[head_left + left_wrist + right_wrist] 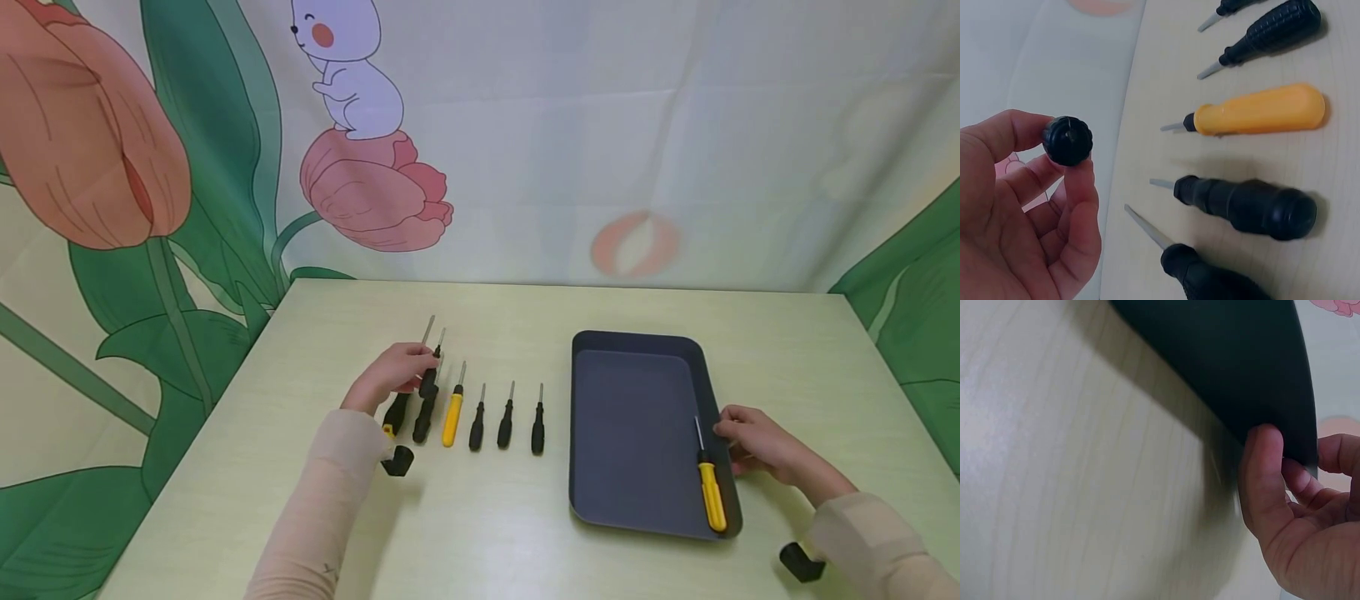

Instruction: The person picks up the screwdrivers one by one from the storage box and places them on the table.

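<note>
My left hand [396, 367] pinches a black screwdriver [1067, 140] between thumb and fingertips, held off the table with the handle end facing the left wrist camera. Below and beside it lie a large black screwdriver with a yellow band [396, 414] and another black screwdriver [425, 417]. Just right of these lies a yellow-handled screwdriver [453, 417]. At the right, my right hand [765, 446] grips the right rim of a dark grey tray [630, 433], thumb on one side and fingers on the other. Inside the tray, along its right wall, rests a yellow-and-black screwdriver [712, 496].
Three smaller black screwdrivers [506, 423] lie in a row between the yellow one and the tray, shafts pointing away. A printed curtain [525, 167] hangs behind the far edge of the pale wooden table [480, 533].
</note>
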### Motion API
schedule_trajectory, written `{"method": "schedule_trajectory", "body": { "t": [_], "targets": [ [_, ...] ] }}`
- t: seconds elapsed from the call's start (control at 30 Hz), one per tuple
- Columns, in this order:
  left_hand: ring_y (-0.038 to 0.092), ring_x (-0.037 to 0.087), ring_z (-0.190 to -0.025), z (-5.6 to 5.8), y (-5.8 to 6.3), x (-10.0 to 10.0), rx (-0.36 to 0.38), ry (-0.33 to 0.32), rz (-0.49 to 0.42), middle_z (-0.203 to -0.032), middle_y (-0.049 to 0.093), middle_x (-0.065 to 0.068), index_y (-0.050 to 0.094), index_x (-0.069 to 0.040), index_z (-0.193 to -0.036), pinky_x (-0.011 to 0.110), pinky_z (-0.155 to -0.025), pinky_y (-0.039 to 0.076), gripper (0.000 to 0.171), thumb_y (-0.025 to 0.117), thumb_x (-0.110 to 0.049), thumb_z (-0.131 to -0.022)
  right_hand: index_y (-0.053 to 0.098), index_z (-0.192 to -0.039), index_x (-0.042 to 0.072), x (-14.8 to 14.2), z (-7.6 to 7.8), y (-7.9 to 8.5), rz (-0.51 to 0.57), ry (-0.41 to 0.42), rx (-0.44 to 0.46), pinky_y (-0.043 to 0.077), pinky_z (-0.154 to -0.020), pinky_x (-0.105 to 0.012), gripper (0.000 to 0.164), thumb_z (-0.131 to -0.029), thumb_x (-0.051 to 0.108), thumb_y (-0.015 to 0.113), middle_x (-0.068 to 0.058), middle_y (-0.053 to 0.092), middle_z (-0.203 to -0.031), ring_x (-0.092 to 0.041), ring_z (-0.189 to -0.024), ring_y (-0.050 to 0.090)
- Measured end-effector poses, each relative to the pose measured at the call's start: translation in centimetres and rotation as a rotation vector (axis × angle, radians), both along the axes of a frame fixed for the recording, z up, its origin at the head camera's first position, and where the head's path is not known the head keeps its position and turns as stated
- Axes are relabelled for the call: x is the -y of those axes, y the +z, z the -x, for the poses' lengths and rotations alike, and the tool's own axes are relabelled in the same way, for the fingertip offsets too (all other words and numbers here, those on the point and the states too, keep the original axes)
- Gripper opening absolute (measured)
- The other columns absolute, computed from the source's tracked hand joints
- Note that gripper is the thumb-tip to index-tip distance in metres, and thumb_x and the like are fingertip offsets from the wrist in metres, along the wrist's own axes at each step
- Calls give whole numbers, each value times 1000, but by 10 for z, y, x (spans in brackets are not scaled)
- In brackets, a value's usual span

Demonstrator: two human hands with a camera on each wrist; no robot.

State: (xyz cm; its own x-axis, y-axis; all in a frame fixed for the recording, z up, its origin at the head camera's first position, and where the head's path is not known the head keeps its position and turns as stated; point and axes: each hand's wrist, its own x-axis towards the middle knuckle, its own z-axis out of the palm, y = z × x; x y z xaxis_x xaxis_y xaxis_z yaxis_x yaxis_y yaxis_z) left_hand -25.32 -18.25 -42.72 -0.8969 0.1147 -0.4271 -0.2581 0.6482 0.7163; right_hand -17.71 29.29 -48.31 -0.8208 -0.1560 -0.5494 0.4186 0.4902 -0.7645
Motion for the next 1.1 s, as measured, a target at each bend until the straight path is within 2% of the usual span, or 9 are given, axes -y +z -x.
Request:
{"method": "schedule_trajectory", "body": {
  "t": [0.33,0.57,0.73,1.1],
  "targets": [
    [50,18,-74,0,-3,21,13,23,17,-90,51,5,52,-5,-111,27,-70,44,31,47,-27,-89,38,-86,3,0,0,1,0,-1,5,48,-57,-29,13,-90,14,36,-4,48,-80,-16,-64,52],
    [52,17,-76,2,-6,32,46,44,55,-93,55,7,52,-5,-114,24,-67,43,34,48,-28,-89,38,-86,3,0,1,2,8,-7,9,48,-57,-29,12,-91,14,36,-4,48,-79,-15,-64,53],
    [52,16,-75,-1,-7,41,41,35,53,-90,54,5,51,-3,-115,27,-69,44,35,47,-27,-89,38,-86,3,0,1,0,14,-4,6,48,-57,-29,12,-91,15,36,-4,48,-79,-15,-64,53],
    [49,15,-75,-7,-13,57,54,49,50,-93,52,6,50,-2,-115,24,-67,43,35,46,-26,-90,38,-85,4,0,0,1,25,-2,6,48,-56,-28,12,-91,15,37,-4,47,-79,-15,-63,52]
  ]
}}
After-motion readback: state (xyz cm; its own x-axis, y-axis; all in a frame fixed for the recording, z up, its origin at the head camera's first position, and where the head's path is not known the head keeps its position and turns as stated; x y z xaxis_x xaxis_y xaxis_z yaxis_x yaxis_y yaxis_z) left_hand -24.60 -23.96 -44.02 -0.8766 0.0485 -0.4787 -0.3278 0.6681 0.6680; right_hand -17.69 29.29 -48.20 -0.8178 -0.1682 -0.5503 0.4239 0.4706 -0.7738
